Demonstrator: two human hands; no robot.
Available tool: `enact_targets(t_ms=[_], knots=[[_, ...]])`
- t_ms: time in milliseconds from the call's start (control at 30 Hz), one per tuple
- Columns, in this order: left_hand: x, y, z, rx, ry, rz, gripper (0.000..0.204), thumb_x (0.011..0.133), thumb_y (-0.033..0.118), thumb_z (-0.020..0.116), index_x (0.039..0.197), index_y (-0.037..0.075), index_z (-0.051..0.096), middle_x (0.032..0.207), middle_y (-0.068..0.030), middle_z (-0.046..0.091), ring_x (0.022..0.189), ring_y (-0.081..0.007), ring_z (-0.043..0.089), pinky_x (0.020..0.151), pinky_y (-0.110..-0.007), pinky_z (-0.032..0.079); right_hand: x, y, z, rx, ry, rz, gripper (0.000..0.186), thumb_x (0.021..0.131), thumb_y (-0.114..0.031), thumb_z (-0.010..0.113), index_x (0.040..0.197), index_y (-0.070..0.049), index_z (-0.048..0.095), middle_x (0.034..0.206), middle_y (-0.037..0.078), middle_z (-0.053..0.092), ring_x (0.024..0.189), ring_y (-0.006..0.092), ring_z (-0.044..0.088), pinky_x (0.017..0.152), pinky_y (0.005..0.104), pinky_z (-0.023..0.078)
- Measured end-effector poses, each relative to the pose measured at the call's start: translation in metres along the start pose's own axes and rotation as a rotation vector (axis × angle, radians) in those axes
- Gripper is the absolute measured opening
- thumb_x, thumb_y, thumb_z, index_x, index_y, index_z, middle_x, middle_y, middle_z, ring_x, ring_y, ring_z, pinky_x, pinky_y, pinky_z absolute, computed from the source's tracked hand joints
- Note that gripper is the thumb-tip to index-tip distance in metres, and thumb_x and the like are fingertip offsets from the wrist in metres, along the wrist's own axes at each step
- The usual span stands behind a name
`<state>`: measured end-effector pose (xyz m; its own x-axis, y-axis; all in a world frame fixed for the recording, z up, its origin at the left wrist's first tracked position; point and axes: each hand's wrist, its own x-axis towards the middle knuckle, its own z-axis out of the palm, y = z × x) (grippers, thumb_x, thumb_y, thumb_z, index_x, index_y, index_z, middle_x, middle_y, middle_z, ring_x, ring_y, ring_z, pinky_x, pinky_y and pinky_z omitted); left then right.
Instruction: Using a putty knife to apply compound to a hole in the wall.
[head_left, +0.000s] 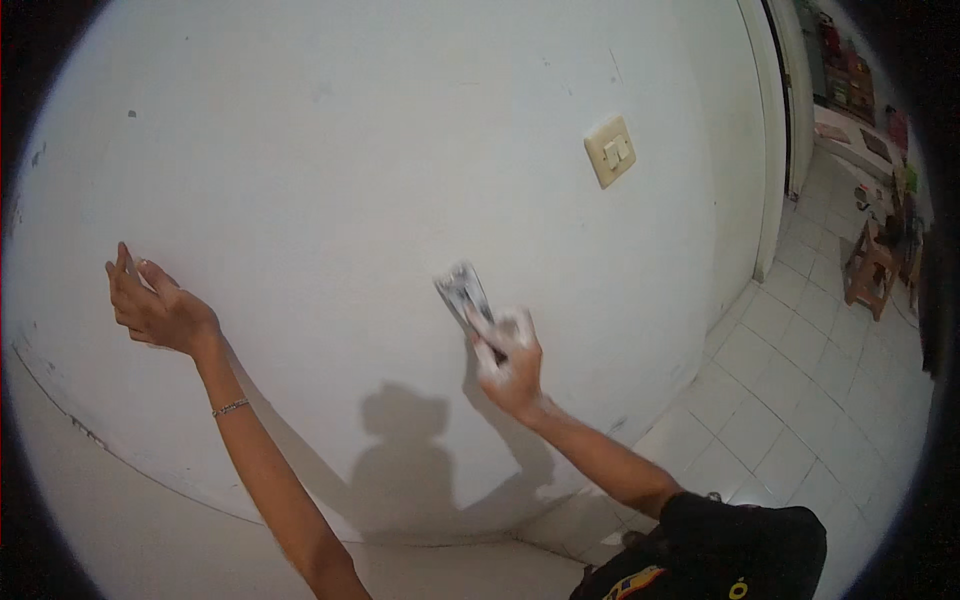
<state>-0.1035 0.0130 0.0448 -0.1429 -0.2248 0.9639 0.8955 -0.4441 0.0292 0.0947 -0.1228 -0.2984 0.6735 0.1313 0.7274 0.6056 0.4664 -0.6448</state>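
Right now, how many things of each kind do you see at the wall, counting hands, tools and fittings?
Hands: 2, the left hand flat at the white wall, the right hand
Putty knives: 1, the putty knife in the right hand
Light switches: 1, the light switch
Bracelets: 1, the bracelet
Total: 5

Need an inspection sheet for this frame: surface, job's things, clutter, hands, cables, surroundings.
Surface: white wall, small dark marks near its left edge.
Job's things: putty knife, blade against the wall.
Clutter: nothing seen.
Hands: right hand grips the putty knife, smeared white; left hand open, fingertips at the wall, bracelet on the wrist.
Cables: nothing seen.
Surroundings: light switch, white tiled floor, wooden stool, doorway at right.
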Motion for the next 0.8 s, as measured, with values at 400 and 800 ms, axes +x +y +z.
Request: enact_targets(t_ms=[400,800], knots=[[-0.002,0.002,-0.002,-0.003,0.026,0.016,0.046,0.107,0.041,0.039,0.142,0.022,0.061,0.154,-0.0081,0.05,0.144,-0.0264,0.037,0.117,-0.051,0.024,0.004,0.0,0.012,-0.014,-0.127,-0.027,0.049,0.081,-0.001,0.071,0.127,-0.02,0.076,0.088,0.01,0.059,0.073,0.0221,0.058,0.058,0.035,0.05],[-0.002,-0.003,-0.002,-0.043,0.022,0.01,0.047,0.107,0.042,0.039,0.142,0.021,0.061,0.152,-0.0084,0.052,0.144,-0.0284,0.037,0.116,-0.051,0.024,0.001,-0.013,0.018,0.022,-0.194,0.018,0.051,0.08,0.003,0.068,0.125,-0.02,0.077,0.093,0.011,0.06,0.081,0.0228,0.061,0.061,0.0329,0.053]])
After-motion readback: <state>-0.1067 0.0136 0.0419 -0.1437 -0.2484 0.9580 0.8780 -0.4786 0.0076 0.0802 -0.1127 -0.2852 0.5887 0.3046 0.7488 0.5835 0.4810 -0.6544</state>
